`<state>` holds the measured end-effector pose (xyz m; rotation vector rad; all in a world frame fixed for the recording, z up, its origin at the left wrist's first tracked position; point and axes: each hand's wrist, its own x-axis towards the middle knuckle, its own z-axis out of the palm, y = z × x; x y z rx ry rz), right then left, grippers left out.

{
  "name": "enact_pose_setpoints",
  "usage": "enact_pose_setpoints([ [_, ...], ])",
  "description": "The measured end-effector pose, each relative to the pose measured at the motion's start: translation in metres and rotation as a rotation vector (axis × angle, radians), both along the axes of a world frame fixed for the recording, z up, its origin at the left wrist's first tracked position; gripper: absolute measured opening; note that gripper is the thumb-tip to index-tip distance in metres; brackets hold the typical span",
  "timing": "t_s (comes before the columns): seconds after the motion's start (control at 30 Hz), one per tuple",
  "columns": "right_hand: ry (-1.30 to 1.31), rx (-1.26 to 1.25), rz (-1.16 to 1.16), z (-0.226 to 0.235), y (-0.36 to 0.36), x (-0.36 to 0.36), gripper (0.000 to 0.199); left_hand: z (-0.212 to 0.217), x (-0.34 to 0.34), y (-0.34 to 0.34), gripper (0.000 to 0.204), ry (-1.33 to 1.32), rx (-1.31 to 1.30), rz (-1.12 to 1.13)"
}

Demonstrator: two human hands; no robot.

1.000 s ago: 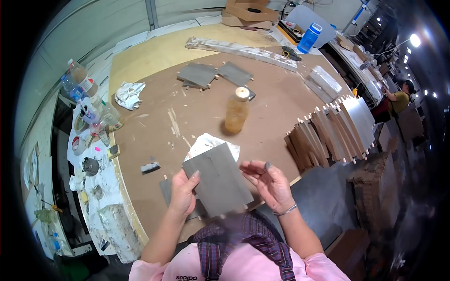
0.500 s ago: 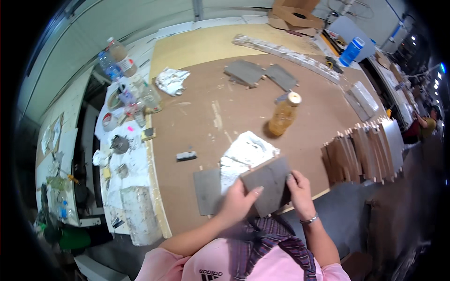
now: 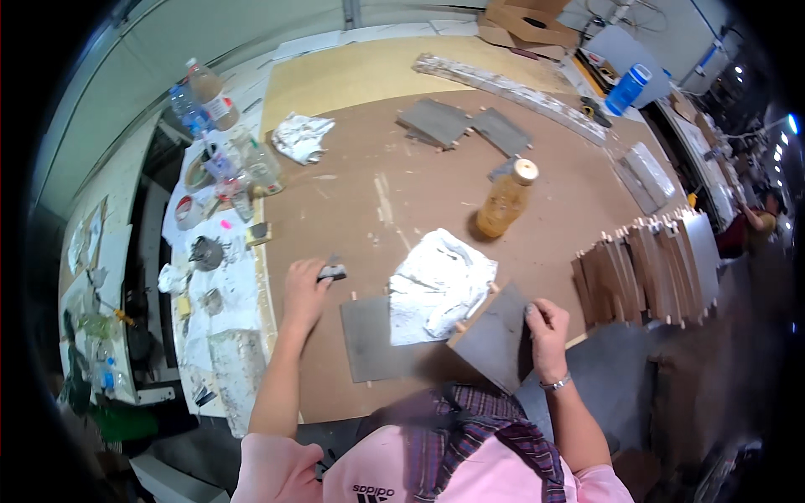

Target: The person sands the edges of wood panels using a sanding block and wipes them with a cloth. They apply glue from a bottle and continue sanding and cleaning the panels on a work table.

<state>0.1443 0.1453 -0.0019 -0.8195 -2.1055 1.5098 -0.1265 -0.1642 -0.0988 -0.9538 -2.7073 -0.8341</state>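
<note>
a small dark block [image 3: 332,272] near the desk's [image 3: 352,193] left edge is touched by the left hand [image 3: 303,289], its grip curled loosely about the block. a grey panel [image 3: 495,337] at the near edge is pinched by the right hand [image 3: 545,327], its long axis running diagonally, tilted up from the desk. the block lies just beyond the left fingertips, well apart from the right hand.

A small dark block [image 3: 332,272] with a pale band lies on the brown board at about nine o'clock from the crumpled white cloth, touched by fingertips. A flat grey square panel [image 3: 495,337] with short wooden pegs along its edge sits tilted at five o'clock from the cloth, its right edge gripped, one corner overhanging the board's front edge.
</note>
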Motion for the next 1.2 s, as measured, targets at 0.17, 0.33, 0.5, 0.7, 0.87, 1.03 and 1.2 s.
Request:
enact_pose_setpoints([
  [0.17, -0.118, 0.107, 0.021, 0.009, 0.003, 0.002, 0.023, 0.017, 0.018, 0.018, 0.031, -0.15, 0.051, 0.065],
  [0.33, -0.198, 0.228, 0.029, 0.023, 0.002, 0.004, 0.025, 0.081, 0.07, 0.058, 0.032, -0.931, 0.686, -0.134],
  [0.5, -0.306, 0.368, 0.032, 0.043, -0.01, 0.003, 0.023, 0.124, 0.112, 0.082, 0.032, -0.888, 0.619, -0.416],
  [0.7, -0.31, 0.515, 0.03, 0.052, -0.022, 0.008, 0.021, 0.135, 0.123, 0.103, 0.029, -0.542, 0.523, -0.518],
  [0.87, -0.3, 0.551, 0.069, 0.056, -0.026, 0.01, 0.02, 0.135, 0.122, 0.111, 0.027, -0.406, 0.53, -0.512],
  [1.03, -0.312, 0.488, 0.159, 0.052, -0.014, 0.014, 0.021, 0.141, 0.11, 0.109, 0.025, -0.407, 0.558, -0.558],
  [1.2, -0.288, 0.359, 0.236, 0.043, -0.008, 0.016, 0.026, 0.147, 0.107, 0.113, 0.026, -0.522, 0.558, -0.623],
])
